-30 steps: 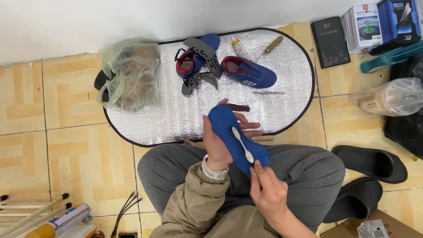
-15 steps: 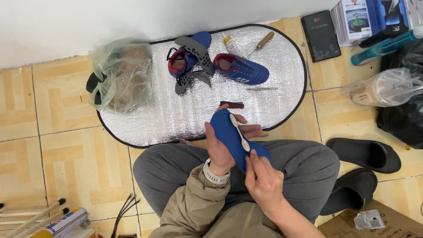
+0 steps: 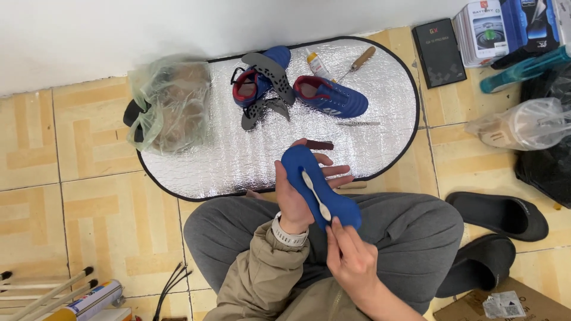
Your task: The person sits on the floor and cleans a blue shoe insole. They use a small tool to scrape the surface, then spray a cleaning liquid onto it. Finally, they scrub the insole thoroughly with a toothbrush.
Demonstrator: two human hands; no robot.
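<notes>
Item: blue foam shoe insole, elongated with rounded toe and heel, a narrow white bone-shaped strip running lengthwise down its middle. State: loose from any shoe, whole, slightly curved. Pose: held above the lap, white-marked face up, one rounded end toward the silver mat, the other toward the body, lying diagonally. Support: cradled from beneath along its left edge, heel end pinched

Even, soft daylight fills the scene, bright with only faint shadows. Beyond the left hand, the silver mat glitters with small specular glare. Focus is sharp around both hands, while the view bends slightly toward the far corners from wide-angle distortion.
</notes>
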